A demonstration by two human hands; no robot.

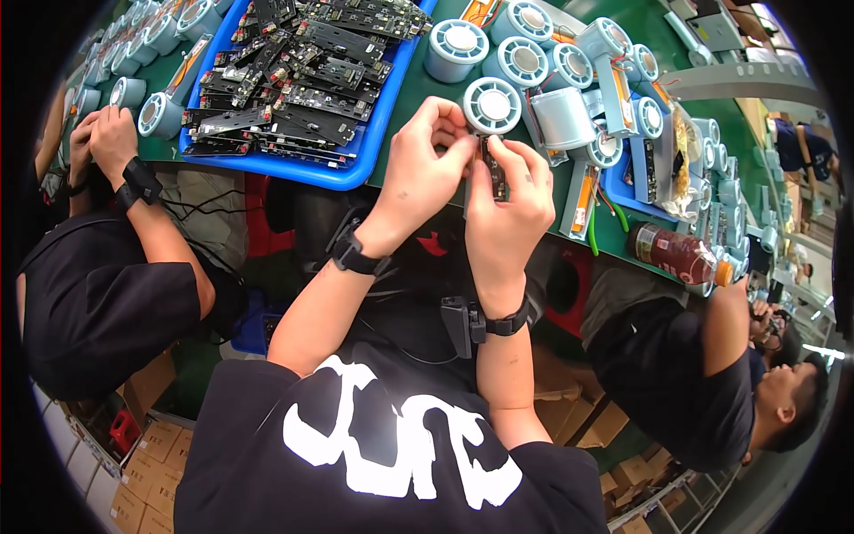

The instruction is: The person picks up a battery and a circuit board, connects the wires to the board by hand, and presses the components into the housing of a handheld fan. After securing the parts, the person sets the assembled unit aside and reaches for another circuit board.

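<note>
Both of my hands meet at the table's near edge, just below a light-blue round housing with a white vented, fan-like face. My right hand grips a narrow black circuit board, upright between thumb and fingers. Whether a handle shell lies behind the board is hidden by the fingers. My left hand is closed in a pinch at the board's upper end, against the bottom of the housing. What its fingertips hold is too small to make out.
A blue tray piled with black circuit boards stands left of my hands. Several light-blue housings with orange-cored handles crowd the right. Green-handled pliers and a dark drink bottle lie near the edge. People sit on both sides.
</note>
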